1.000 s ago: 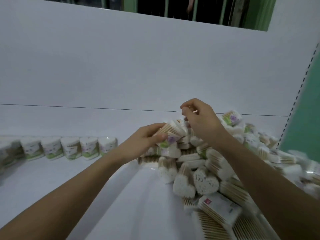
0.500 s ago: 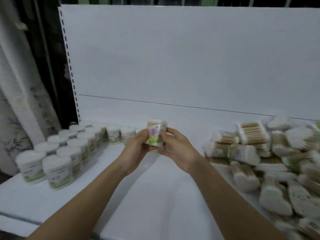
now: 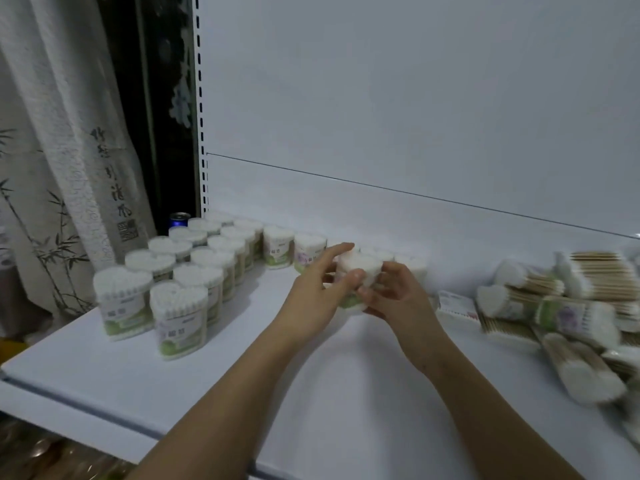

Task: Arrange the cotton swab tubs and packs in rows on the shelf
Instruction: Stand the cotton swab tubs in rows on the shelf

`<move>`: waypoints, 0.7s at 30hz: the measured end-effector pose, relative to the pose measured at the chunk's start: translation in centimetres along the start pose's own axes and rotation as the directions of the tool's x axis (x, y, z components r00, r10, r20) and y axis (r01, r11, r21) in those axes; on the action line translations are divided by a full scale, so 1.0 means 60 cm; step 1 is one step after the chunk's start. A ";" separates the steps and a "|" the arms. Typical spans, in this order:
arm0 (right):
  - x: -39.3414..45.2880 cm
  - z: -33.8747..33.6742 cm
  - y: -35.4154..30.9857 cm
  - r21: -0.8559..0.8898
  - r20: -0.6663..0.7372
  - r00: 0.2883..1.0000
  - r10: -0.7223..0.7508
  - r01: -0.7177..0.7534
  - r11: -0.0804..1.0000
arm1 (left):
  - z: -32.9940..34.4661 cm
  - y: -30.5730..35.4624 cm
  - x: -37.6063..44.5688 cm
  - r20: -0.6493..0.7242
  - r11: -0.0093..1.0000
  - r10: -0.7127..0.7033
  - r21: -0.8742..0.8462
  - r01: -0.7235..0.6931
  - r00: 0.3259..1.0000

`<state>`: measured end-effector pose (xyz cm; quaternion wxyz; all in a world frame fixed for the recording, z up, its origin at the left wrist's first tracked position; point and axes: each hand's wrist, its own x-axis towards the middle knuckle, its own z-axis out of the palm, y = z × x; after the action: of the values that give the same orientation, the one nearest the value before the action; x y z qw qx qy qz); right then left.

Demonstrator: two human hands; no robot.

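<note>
Both hands, left hand (image 3: 320, 289) and right hand (image 3: 398, 299), gripping white heart-shaped cotton swab tub (image 3: 360, 273), held above white shelf (image 3: 242, 393) near back edge. Set upright, label forward, touching end of back row (image 3: 294, 251); avoid knocking neighbours.

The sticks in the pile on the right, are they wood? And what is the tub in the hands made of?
The sticks look like pale wood or bamboo: tan, matte, with white fluffy cotton ends. The tub, held by the left hand and right hand, seems clear glossy plastic, since the swabs show through, though it is blurred.
</note>
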<state>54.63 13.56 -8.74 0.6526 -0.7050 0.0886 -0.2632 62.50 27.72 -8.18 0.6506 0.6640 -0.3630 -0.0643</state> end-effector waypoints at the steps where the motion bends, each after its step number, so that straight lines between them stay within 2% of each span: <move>1: -0.001 0.001 0.004 -0.029 0.011 1.000 0.008 -0.008 1.000 | 0.000 0.000 -0.002 -0.012 0.998 0.004 0.057 -0.004 1.000; 3: -0.003 0.006 0.010 -0.152 0.046 0.999 -0.001 0.008 0.988 | -0.002 -0.003 -0.002 -0.068 0.981 0.020 0.193 -0.007 0.997; 6: -0.005 0.009 0.028 -0.434 0.095 0.995 0.004 0.037 0.900 | -0.012 -0.022 0.007 -0.159 0.908 0.064 0.418 0.009 0.985; 10: -0.009 0.010 0.034 -0.612 0.169 0.985 0.043 0.070 0.788 | -0.018 -0.029 0.009 -0.285 0.846 -0.005 0.509 0.156 0.958; 12: -0.010 0.012 0.035 -0.687 0.188 0.982 0.028 0.111 0.718 | -0.023 -0.022 0.004 -0.336 0.764 0.034 0.616 0.193 0.941; 15: -0.017 0.016 0.034 -0.771 0.237 0.971 0.034 0.167 0.615 | -0.019 -0.011 -0.003 -0.259 0.607 0.107 0.781 0.144 0.960; 18: -0.019 0.018 0.037 -0.832 0.256 0.965 0.049 0.194 0.520 | -0.003 -0.006 -0.011 -0.174 0.507 0.087 0.855 0.107 0.981; 21: -0.022 0.025 0.041 -0.893 0.270 0.957 0.104 0.209 0.398 | -0.005 -0.008 -0.010 -0.197 0.423 0.037 0.891 0.164 0.980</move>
<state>54.80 15.13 -11.48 0.1559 -0.9786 0.1016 -0.0883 62.42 28.27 -8.80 0.2209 0.9249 -0.2528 0.1783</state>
